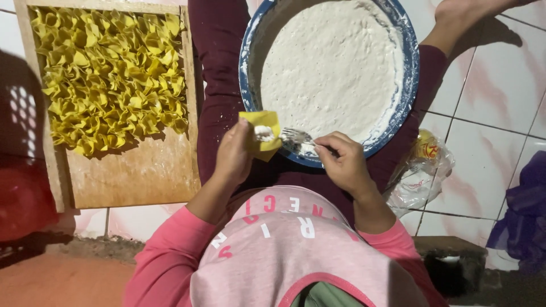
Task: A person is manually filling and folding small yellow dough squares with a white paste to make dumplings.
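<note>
Dozens of folded yellow wrappers [108, 79] fill the wooden tray [142, 176] at ten o'clock (lower part bare); left hand [234, 156] pinches an open wrapper [263, 132], right hand [341, 162] pinches a fork [296, 136]; much filling remains in the bowl [409, 85].

We see a wooden tray [142, 176] at left, upper part packed with folded yellow dumplings [108, 74], lower part bare wood. Tray sits on a white tiled floor [495, 102] with pinkish streaks. Clear plastic bag [424, 170] with a yellow-red print lies crumpled on the tiles at right. Dark purple cloth [526, 210] at the right edge, partly cut off. Red object [23, 204] at the left edge, blurred, can't tell what it is. Reddish-brown floor strip [57, 278] bottom left. We note a bare foot [460, 17] top right, resting on the tiles.
</note>
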